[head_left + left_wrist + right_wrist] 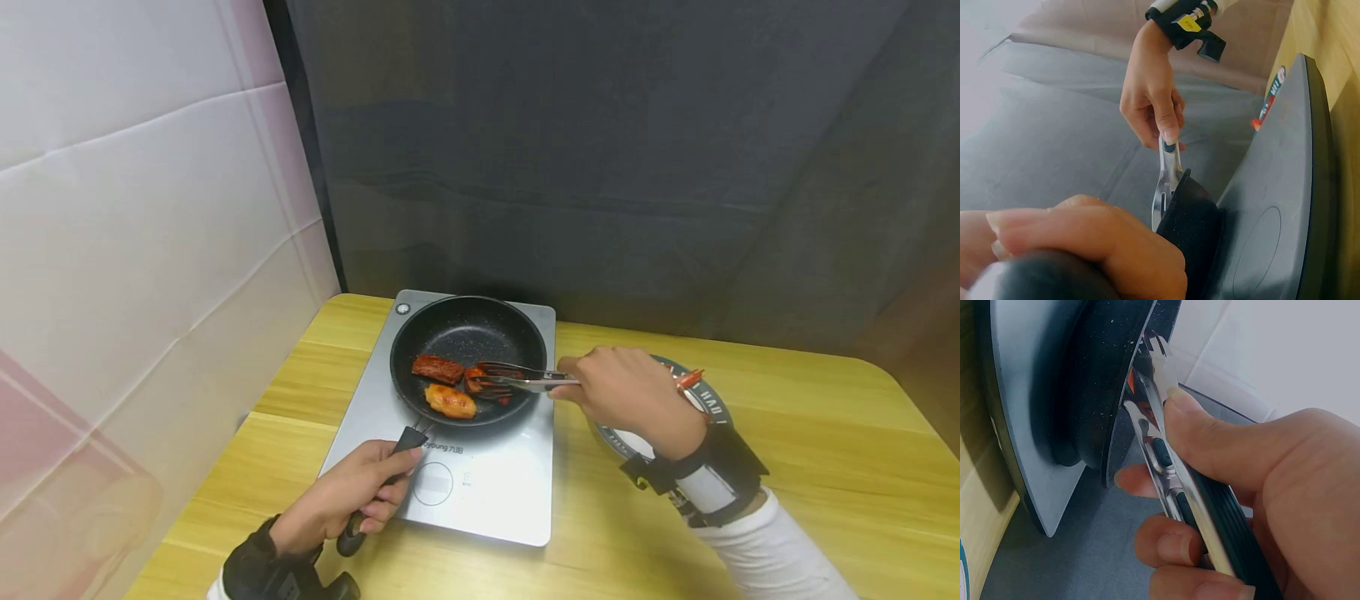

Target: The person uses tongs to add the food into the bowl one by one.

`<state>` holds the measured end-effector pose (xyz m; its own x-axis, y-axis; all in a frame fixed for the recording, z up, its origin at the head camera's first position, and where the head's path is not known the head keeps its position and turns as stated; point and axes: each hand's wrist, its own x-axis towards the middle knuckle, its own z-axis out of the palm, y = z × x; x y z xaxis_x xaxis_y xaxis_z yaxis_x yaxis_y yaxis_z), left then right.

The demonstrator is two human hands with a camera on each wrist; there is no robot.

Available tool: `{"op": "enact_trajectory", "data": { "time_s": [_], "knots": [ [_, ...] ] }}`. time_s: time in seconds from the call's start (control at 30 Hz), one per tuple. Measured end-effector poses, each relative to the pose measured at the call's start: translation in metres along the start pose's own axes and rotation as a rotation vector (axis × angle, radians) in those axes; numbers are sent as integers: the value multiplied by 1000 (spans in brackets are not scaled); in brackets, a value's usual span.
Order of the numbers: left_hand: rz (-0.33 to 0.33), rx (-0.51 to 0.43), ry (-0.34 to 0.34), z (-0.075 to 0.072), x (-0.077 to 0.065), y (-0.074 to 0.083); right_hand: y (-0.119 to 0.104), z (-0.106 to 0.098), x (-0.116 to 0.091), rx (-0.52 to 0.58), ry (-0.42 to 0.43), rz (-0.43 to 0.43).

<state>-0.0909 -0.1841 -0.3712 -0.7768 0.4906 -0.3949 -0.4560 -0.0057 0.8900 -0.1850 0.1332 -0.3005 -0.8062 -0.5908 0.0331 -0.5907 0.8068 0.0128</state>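
Observation:
A black frying pan (465,321) sits on a flat silver induction cooker (510,492). My left hand (367,487) grips the pan's black handle (411,439), fingers curled round it. My right hand (626,392) holds metal food tongs (1175,469) with dark grips, thumb on one arm and fingers on the other. In the head view the slotted tong tips reach into the pan's right side, around a red food piece (474,379) partly hidden by them. Beside it lie a dark red slab of meat (437,368) and a golden-brown chicken wing (450,402).
A grey-rimmed plate (716,408) with lettering stands right of the cooker, partly under my right forearm. A thin orange-red food piece (689,379) shows at its rim. All stands on a yellow wooden table (810,467), with a dark curtain (600,167) behind and pale cloth (150,208) at left.

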Motion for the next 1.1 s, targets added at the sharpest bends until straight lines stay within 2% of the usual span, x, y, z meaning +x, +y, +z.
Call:
{"op": "enact_trajectory", "data": {
  "time_s": [0.27,0.6,0.9,1.0,1.1],
  "knots": [
    [1,0,-3,1,0,0,0,0,-1,-5,7,2],
    [-6,7,-1,1,0,0,-2,-3,-7,26,-10,49],
    [1,6,-6,2,0,1,14,-10,-34,61,162,86],
    [0,6,-6,1,0,1,24,-11,-47,62,196,131],
    [-8,4,-4,0,-1,1,34,-11,-61,67,195,187]
  ]
}}
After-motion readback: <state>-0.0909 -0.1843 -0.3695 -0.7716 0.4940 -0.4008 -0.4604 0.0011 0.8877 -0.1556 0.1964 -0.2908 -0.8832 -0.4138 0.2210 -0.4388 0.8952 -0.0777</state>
